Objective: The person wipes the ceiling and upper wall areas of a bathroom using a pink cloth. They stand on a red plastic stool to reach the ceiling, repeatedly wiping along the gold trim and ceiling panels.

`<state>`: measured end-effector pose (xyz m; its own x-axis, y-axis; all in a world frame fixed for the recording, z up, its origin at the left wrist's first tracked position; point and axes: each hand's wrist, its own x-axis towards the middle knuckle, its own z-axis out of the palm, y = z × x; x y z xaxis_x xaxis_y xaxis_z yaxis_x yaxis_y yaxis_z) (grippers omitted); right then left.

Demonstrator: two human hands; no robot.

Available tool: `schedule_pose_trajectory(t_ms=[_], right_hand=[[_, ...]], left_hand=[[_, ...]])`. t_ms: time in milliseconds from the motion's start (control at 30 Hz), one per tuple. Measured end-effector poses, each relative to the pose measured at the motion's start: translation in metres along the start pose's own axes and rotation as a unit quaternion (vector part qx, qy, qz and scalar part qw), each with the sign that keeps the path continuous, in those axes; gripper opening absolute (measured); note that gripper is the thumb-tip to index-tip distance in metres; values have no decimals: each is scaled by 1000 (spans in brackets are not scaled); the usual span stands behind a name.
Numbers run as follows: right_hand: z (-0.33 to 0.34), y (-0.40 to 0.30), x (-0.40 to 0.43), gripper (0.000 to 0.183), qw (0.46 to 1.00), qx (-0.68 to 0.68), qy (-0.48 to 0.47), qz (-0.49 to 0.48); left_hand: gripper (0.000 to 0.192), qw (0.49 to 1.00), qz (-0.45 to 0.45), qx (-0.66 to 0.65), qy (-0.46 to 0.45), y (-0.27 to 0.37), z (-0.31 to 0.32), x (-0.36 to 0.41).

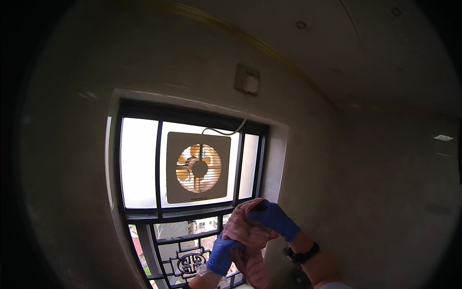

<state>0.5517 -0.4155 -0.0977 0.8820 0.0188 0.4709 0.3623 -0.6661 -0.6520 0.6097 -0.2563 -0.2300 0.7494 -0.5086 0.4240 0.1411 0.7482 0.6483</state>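
Observation:
A pink cloth (249, 231) is bunched between my two gloved hands in front of the window's lower right part. My right hand (270, 216), in a blue glove, grips the cloth near its top. Lower down, my left hand (223, 251), also blue-gloved, holds its left side; the fingers are partly hidden by the folds. A loose end of the cloth hangs below. Behind the hands, a square exhaust fan (173, 169) with a round slatted grille is set in the upper window pane.
A dark window frame (180, 213) surrounds the panes. Below it stands a metal grille (191, 262) with a round ornament, buildings beyond. A cable (227, 134) runs from the fan toward a wall socket plate (247, 79). Pale walls (353, 173) and a ceiling with recessed lights (300, 25) enclose the space.

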Motion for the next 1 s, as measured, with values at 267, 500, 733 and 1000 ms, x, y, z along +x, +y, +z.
schedule_pose_trajectory(t_ms=[267,500,733,1000], right_hand=[[54,85,-56,114,962,206,91,-153],[79,67,-84,120,941,133,301,-82],[46,126,-72,75,974,4,221,-41],[-9,166,-86,42,979,134,152,-10]], left_hand=[[45,996,77,45,19,8,4,13],[55,983,137,85,85,-17,17,7],[61,932,131,281,-190,-56,42,11],[37,932,-143,184,-276,-14,-1,46]])
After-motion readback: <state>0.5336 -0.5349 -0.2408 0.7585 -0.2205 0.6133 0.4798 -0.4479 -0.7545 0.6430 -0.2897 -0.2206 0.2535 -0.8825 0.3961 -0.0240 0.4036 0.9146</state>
